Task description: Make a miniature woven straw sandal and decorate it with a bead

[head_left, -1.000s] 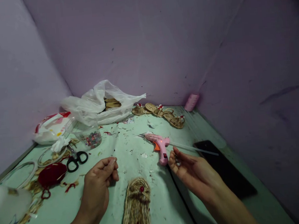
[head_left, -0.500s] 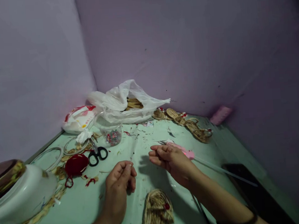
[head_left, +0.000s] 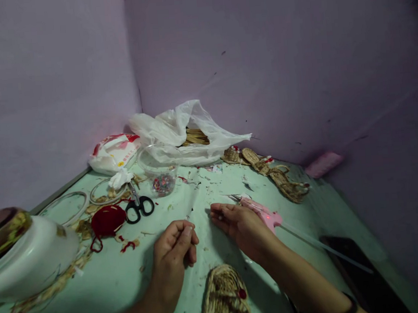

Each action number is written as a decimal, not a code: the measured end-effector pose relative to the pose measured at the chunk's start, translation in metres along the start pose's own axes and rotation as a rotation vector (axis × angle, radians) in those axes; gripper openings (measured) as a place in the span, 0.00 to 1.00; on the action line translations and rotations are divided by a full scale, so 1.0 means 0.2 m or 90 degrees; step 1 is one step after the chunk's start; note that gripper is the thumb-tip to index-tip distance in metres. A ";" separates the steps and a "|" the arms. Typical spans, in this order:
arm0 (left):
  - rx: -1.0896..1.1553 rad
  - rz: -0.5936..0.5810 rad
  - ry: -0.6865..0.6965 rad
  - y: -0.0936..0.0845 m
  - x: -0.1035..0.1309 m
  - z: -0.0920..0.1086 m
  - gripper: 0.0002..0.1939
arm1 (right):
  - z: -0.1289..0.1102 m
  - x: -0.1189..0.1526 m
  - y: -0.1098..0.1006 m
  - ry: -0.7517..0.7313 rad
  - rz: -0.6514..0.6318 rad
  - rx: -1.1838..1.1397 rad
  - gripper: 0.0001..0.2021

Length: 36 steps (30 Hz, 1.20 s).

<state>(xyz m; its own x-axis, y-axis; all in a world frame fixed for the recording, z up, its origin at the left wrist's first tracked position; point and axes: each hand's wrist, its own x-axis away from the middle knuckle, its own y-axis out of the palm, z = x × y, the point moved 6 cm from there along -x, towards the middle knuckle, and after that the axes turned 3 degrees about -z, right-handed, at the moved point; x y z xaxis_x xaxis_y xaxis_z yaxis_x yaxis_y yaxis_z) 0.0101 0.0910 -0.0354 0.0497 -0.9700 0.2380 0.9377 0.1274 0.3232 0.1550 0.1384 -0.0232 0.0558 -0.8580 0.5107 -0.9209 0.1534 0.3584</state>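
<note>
My left hand hovers over the table with its fingers curled and the thumb pressed against the index finger. Whatever may be in that pinch is too small to make out. My right hand faces it across a gap, palm turned inward and fingers stretched out, loosely cupped; I see nothing clearly held. Below and between them lies a small woven straw slipper with a red bead on its strap, touched by neither hand. Just beyond my right hand rests a pink glue gun, its red light on and a clear glue stick in its back.
Left are black-handled scissors, red yarn and a white pot. Behind stand a clear cup of beads, a plastic bag and a wipes pack. More woven slippers lie back right, near a dark phone.
The view has shifted slightly, so most things sit a little further right or higher. Both hands keep nearly the same pose; my right fingers look slightly closer together.
</note>
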 end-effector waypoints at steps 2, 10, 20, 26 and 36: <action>0.003 0.002 0.001 0.00 0.00 0.00 0.11 | 0.02 0.00 0.00 -0.005 -0.013 -0.001 0.04; -0.023 -0.015 0.016 0.01 0.00 0.00 0.10 | 0.02 0.00 -0.05 -0.166 -0.038 0.416 0.09; -0.035 -0.026 0.025 0.01 0.00 0.01 0.10 | 0.00 0.11 0.13 -0.602 -0.375 0.829 0.19; -0.040 -0.029 0.031 0.02 0.00 0.02 0.09 | 0.02 0.11 0.12 -0.622 -0.371 0.872 0.22; -0.052 -0.025 0.027 0.01 -0.01 0.01 0.09 | -0.25 0.32 -0.21 -0.596 0.104 0.684 0.10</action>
<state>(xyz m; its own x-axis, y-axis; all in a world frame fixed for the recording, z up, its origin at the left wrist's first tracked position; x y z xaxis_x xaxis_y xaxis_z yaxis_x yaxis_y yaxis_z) 0.0107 0.0940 -0.0346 0.0260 -0.9821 0.1867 0.9642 0.0740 0.2548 0.2164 0.1018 0.0333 0.0418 -0.9333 -0.3567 -0.7550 0.2043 -0.6231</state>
